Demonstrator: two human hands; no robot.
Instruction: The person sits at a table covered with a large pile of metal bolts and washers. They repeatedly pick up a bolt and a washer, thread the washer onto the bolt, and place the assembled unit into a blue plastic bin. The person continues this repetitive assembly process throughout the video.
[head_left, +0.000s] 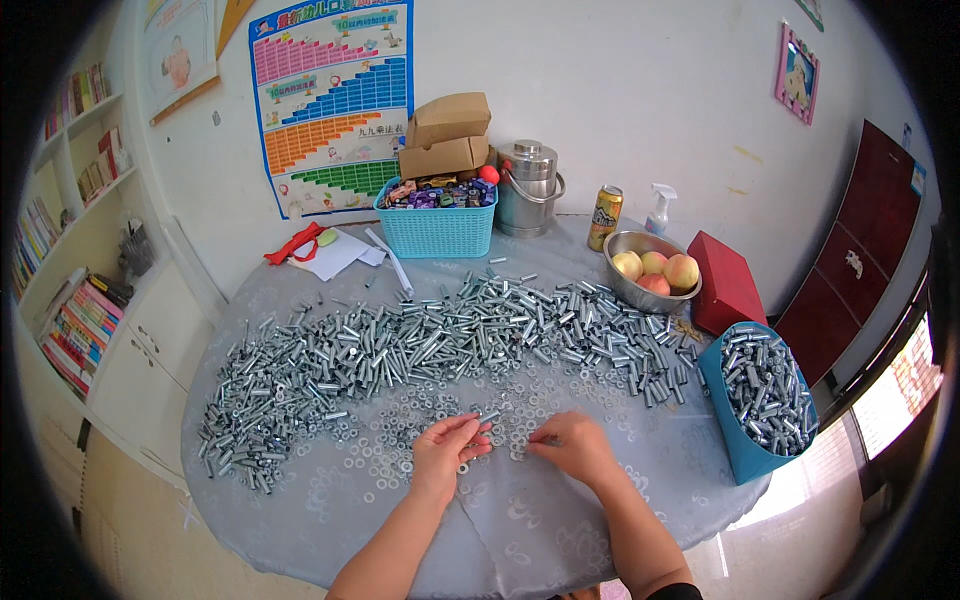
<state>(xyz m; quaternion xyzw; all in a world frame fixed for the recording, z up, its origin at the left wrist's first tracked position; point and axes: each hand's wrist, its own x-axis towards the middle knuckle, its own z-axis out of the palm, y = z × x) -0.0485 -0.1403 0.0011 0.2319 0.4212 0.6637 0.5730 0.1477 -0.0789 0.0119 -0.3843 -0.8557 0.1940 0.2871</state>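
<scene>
A person's two bare hands work at the near edge of a round counter (560, 520) covered in a grey patterned cloth. The left hand (445, 455) has its fingers (472, 428) pinched on a short metal bolt (487, 416) at the scatter of small washers (400, 440); the right hand (575, 445) lies knuckles up just beside it at 3 o'clock, its fingers curled down onto the washers, and whether they grip anything cannot be told.

A long heap of silver bolts (420, 345) arcs across the counter from 9 o'clock to 2 o'clock of the hands, with the loose washers spread between the heap and the hands. At 3 o'clock, on the counter's edge, a blue bin (735, 440) is filled with more bolts. At 1 o'clock a steel bowl (625, 285) holds peaches (655, 268), beside a red box (728, 285). Along the far side at 12 o'clock stand a turquoise basket (435, 232) of small wrapped items, two cardboard boxes (447, 135), a steel lidded pot (528, 188), a drink can (604, 217) and a spray bottle (660, 208). At 11 o'clock lie white papers (335, 255) and a red strap (290, 245). A colourful chart (332, 105) hangs on the wall behind.
</scene>
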